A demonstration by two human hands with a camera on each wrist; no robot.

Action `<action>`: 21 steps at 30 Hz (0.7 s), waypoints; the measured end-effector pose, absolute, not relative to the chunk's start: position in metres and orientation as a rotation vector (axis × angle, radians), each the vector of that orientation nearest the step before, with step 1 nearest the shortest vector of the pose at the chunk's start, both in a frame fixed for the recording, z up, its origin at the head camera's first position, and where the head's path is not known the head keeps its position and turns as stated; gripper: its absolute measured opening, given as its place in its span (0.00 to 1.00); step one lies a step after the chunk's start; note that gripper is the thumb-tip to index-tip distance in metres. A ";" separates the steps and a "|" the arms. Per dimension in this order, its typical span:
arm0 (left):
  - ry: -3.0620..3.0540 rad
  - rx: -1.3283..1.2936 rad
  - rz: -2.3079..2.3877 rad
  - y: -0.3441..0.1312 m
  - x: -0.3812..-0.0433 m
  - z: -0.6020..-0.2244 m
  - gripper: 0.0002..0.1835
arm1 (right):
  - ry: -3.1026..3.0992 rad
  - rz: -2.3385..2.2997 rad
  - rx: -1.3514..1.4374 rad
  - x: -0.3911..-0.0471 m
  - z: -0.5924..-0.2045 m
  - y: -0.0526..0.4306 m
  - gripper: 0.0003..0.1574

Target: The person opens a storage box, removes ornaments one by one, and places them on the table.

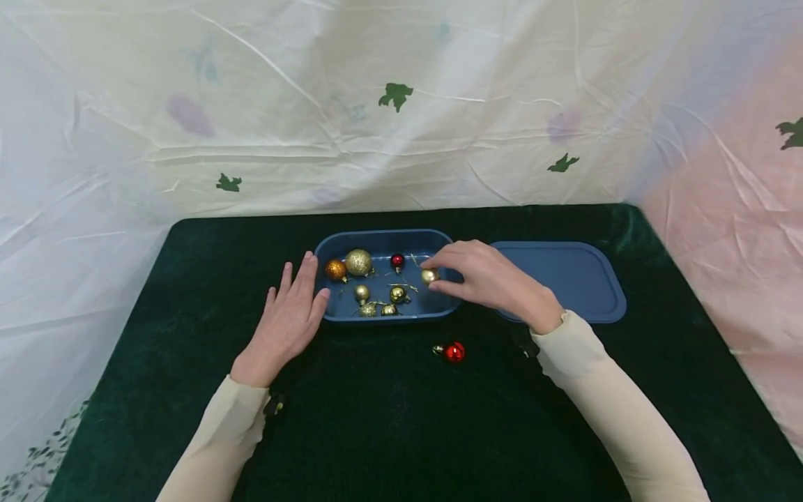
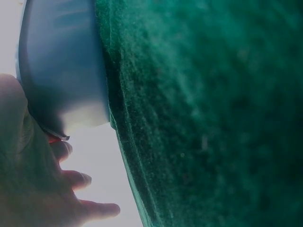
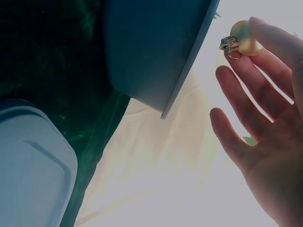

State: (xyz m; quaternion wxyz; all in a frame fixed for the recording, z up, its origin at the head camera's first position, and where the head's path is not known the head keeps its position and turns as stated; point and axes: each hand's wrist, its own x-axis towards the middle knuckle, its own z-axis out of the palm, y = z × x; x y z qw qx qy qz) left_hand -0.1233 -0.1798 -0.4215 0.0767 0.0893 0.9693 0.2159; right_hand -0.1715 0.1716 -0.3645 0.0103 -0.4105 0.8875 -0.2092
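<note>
A blue plastic box [image 1: 389, 318] holds several small Christmas baubles: a glittery gold one [image 1: 359, 263], an orange one [image 1: 335, 270], a dark red one [image 1: 397, 261] and smaller gold ones. Over the box's right end my right hand [image 1: 486, 279] pinches a gold bauble [image 3: 249, 39] between thumb and fingertips, its metal cap and loop showing in the right wrist view. My left hand [image 1: 284, 324], fingers straight, rests against the box's left end. In the left wrist view the thumb side lies along the box wall [image 2: 66, 56].
A blue lid [image 1: 564, 279] lies flat to the right of the box, under the right forearm. In front of the box, a red bauble [image 1: 454, 352] and a tiny gold one [image 1: 438, 349] lie on the dark green cloth [image 1: 395, 418]. A pale curtain [image 1: 389, 153] hangs behind the table.
</note>
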 end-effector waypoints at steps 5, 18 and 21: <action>2.903 0.271 0.651 -0.180 -0.122 -0.421 0.38 | 2.779 -0.685 -1.303 -0.163 -0.364 0.179 0.23; 2.893 0.267 0.650 -0.180 -0.122 -0.420 0.38 | 2.834 -0.735 -1.236 -0.139 -0.369 0.198 0.23; 2.896 0.271 0.646 -0.180 -0.122 -0.420 0.38 | 2.835 -0.760 -1.203 -0.133 -0.370 0.203 0.23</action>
